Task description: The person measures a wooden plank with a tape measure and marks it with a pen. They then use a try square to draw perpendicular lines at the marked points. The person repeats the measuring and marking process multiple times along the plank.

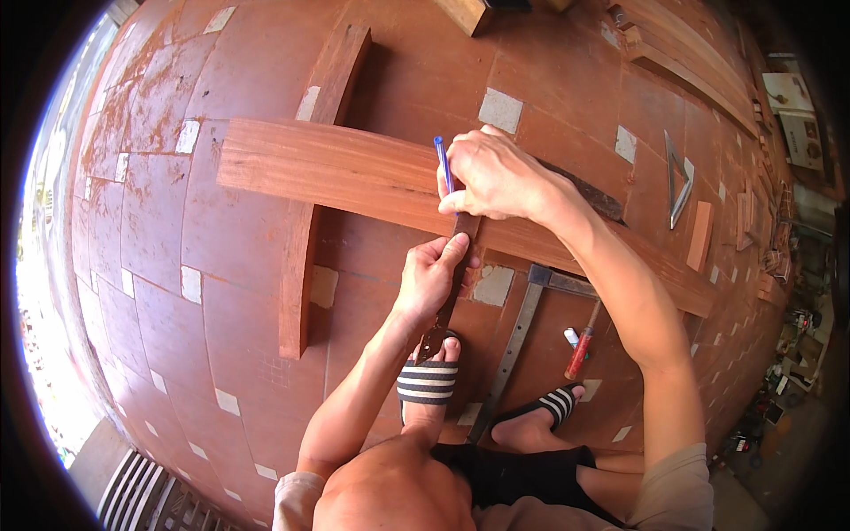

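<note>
While over plank (pixel 310 164), pen (pixel 440 155) near edge

Reddish plank (pixel 390 180), flat | blue pen (pixel 442 155), tilted | dark strip (pixel 448 310), crosswise to plank

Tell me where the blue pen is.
In the head view, just above centre, the blue pen is in the right hand, over the long wooden plank.

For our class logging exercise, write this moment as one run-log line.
left hand: gripping dark flat tool | right hand: holding blue pen over plank | plank: lying across timber
</note>
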Available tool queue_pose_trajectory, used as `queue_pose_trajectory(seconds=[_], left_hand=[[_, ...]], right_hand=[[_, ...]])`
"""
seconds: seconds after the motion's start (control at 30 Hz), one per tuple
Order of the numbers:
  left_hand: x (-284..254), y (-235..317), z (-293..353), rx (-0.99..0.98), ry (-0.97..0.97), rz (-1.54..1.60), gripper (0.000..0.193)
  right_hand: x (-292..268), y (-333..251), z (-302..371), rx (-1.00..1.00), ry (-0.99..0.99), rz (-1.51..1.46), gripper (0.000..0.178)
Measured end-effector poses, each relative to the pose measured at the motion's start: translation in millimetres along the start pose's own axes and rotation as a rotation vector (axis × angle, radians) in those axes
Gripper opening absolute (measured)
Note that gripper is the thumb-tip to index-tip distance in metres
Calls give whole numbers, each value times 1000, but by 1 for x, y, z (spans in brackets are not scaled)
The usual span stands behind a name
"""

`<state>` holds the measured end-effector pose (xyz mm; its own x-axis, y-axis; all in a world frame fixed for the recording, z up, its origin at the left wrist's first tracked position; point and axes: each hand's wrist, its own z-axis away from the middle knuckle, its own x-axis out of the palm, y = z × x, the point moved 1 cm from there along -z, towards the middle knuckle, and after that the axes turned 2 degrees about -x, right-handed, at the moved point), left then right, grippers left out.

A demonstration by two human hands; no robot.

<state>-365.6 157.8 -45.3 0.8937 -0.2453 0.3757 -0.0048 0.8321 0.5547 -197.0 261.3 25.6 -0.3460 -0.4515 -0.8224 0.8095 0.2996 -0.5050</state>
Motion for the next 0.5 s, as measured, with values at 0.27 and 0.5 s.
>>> queue_pose_trajectory(seconds=[0.27,0.5], left_hand=[[-3,-4,-2,-7,-17,-6,36],[-3,-1,-1,8,-9,-25,37]], right_hand=[[-6,6,-5,24,-72,6,21],[-19,20,-13,68,-124,-72,21]])
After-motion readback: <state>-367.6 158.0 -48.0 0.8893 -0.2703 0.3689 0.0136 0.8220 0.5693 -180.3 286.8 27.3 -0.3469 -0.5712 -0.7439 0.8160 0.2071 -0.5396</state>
